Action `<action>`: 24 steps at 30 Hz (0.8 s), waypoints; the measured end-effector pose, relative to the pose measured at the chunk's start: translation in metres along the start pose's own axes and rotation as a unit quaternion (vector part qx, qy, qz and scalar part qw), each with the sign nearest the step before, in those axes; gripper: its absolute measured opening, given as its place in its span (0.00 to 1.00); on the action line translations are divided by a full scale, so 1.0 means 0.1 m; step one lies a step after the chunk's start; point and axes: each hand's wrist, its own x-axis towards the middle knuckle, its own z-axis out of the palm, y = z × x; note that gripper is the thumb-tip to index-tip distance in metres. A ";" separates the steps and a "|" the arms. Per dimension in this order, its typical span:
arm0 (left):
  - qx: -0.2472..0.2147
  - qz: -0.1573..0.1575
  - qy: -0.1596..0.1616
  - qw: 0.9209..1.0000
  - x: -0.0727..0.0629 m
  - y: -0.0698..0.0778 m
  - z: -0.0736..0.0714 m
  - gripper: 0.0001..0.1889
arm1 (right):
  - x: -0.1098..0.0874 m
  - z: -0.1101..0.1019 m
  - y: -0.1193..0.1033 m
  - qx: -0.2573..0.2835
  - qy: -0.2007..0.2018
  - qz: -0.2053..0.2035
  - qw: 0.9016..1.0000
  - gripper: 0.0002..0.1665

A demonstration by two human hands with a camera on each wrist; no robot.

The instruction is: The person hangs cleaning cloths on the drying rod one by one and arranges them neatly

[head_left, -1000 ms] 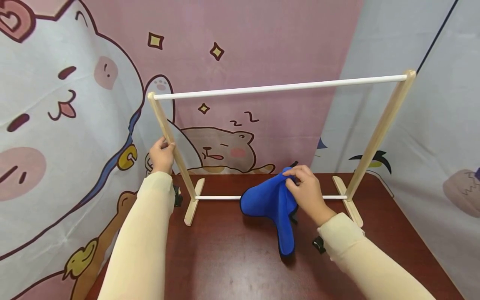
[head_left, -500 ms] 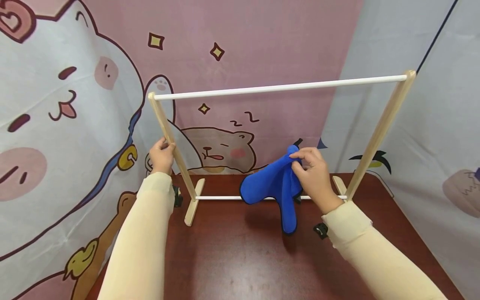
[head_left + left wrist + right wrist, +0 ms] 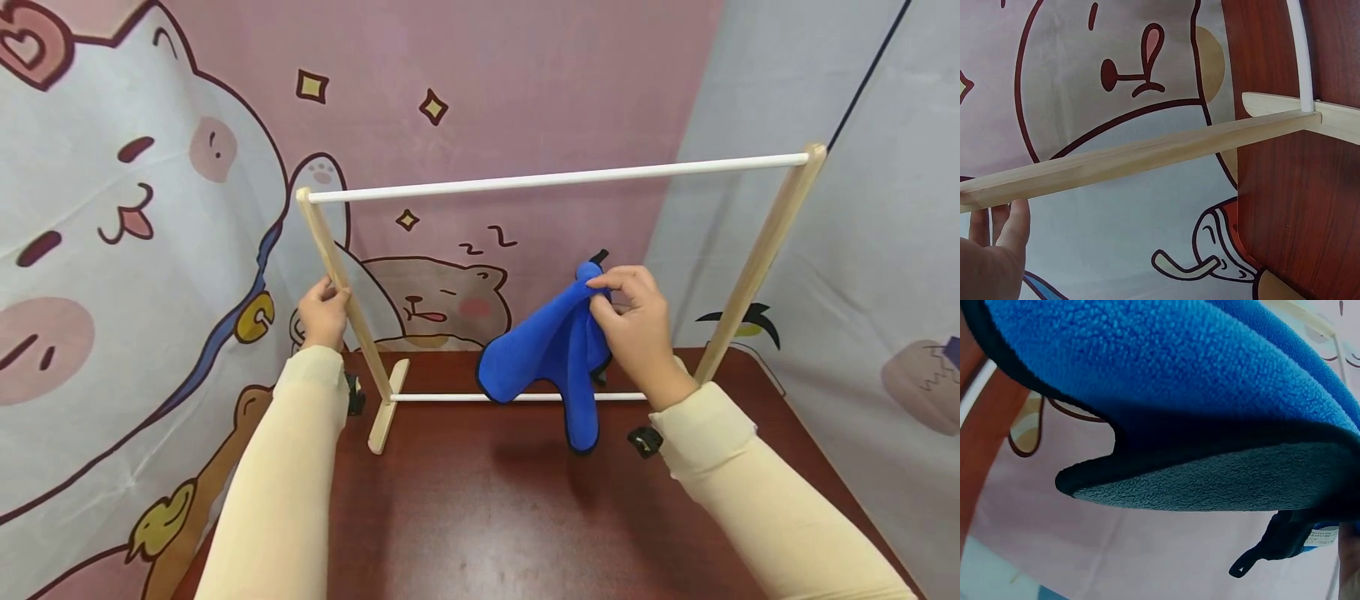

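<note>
In the head view, my right hand [image 3: 639, 321] pinches the top of a blue fleecy cloth [image 3: 525, 346] with black edging between thumb and fingers. Two rounded lobes of it hang down before the rack's lower bar. The right wrist view shows the plush blue side of the cloth [image 3: 1122, 356], a darker underside, and a black loop [image 3: 1247, 557] beside a white label. My left hand [image 3: 324, 312] grips the left wooden post [image 3: 360, 325] of the rack partway up; in the left wrist view its fingertips [image 3: 1017, 215] meet the post's edge.
The rack has a white top bar [image 3: 555, 178], a white lower bar [image 3: 435, 397] and wooden feet [image 3: 390, 408] on a dark red-brown table [image 3: 450, 517]. Behind it hangs a pink and white cartoon-printed cloth backdrop [image 3: 555, 92]. Its right post [image 3: 761, 258] leans outward in view.
My right hand has lifted the blue cloth up off the table, rising slightly to the right. The left hand has stayed on the post.
</note>
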 end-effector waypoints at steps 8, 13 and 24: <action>-0.001 0.001 -0.002 1.000 -0.02 0.01 0.00 0.25 | 0.15 -0.05 -0.10 -0.003 0.024 -0.029 0.999 0.12; -0.003 0.002 -0.005 1.000 0.00 -0.01 0.00 0.26 | 0.22 -0.09 -0.18 -0.009 0.039 -0.038 0.998 0.11; -0.020 0.002 -0.005 1.000 -0.03 0.02 -0.02 0.26 | 0.39 -0.11 -0.45 0.009 0.070 -0.058 0.996 0.11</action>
